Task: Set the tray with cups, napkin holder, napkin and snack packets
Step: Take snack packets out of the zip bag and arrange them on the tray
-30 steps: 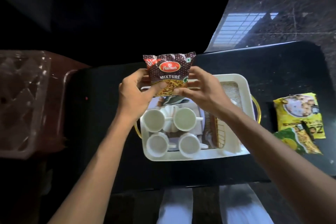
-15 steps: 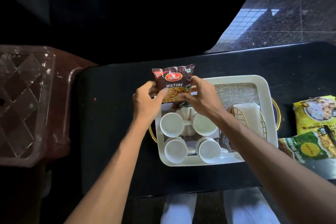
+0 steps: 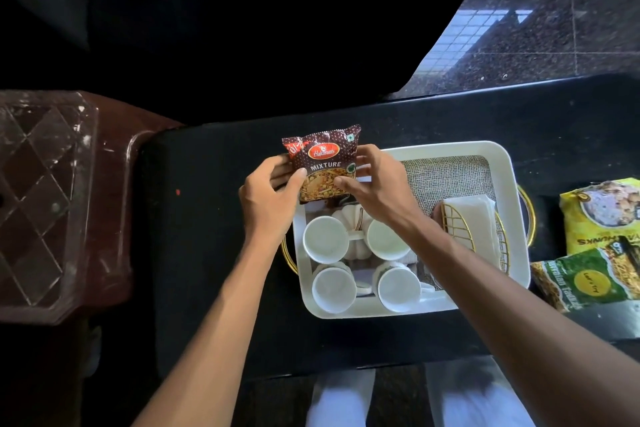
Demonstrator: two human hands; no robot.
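A brown snack packet point(image 3: 323, 159) marked MIXTURE stands upright over the far left corner of the white tray point(image 3: 450, 147). My left hand point(image 3: 270, 199) grips its left side and my right hand point(image 3: 375, 184) pinches its right side. Several white cups point(image 3: 325, 239) sit upside down in the tray's left half. A gold wire napkin holder point(image 3: 457, 227) with a white napkin point(image 3: 474, 211) lies in the right half on a burlap mat point(image 3: 446, 173).
The tray rests on a black table point(image 3: 214, 236). A yellow packet point(image 3: 602, 215) and a green packet point(image 3: 585, 282) lie to the tray's right. A brown plastic chair point(image 3: 59, 204) stands at the left. Dark speckled floor lies beyond.
Both hands have brought the brown packet down and closer to the tray's far left corner. The view has shifted, so the tray sits further right in frame.
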